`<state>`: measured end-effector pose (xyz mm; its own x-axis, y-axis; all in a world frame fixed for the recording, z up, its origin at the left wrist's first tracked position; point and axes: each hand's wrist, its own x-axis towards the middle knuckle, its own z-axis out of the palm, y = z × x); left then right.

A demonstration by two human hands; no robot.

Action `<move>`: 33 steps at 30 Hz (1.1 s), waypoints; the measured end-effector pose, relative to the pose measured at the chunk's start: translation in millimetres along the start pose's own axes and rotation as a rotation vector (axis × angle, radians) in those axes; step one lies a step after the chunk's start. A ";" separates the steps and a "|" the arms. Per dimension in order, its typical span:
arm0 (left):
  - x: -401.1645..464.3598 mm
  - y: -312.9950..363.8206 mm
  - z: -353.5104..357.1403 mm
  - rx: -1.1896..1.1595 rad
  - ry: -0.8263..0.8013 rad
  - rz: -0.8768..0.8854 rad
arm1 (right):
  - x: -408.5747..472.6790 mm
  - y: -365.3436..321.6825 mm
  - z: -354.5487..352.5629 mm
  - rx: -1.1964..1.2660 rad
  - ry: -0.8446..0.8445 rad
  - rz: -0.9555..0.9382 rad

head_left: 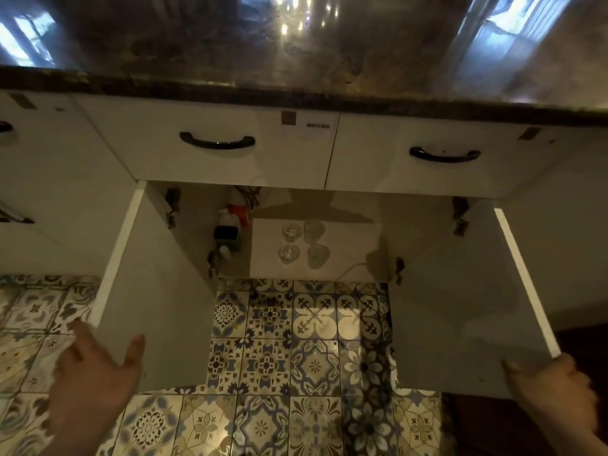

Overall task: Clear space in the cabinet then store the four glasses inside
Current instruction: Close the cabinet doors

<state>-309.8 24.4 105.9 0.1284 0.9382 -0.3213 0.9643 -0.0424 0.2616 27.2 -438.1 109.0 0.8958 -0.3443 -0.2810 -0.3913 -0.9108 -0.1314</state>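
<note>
Flanking four glasses, open doors meet both hands at their edges.

A home kitchen, seen from above the counter's edge.

A polished stone countertop tops white drawers with dark handles; patterned floor tiles spread below an open cabinet holding what appear to be cleaning bottles.

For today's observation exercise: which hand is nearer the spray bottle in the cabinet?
Left. The left hand is at the left door, below the spray bottle; the right hand is far across.
</note>
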 end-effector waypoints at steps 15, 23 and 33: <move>-62.5 97.1 43.8 -0.292 -0.079 0.031 | -87.8 -104.0 31.0 0.278 -0.179 -0.021; -68.6 152.7 70.8 -0.550 -0.173 0.100 | -104.5 -165.1 51.4 0.677 -0.332 -0.245; -5.2 256.4 81.6 -0.882 -0.503 0.309 | -74.6 -253.7 59.7 0.855 -0.574 -0.330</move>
<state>-44.3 -19.4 100.5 0.6152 0.6704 -0.4148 0.3899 0.1985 0.8992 47.0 -167.8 106.5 0.8386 0.2491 -0.4845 -0.3655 -0.4021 -0.8395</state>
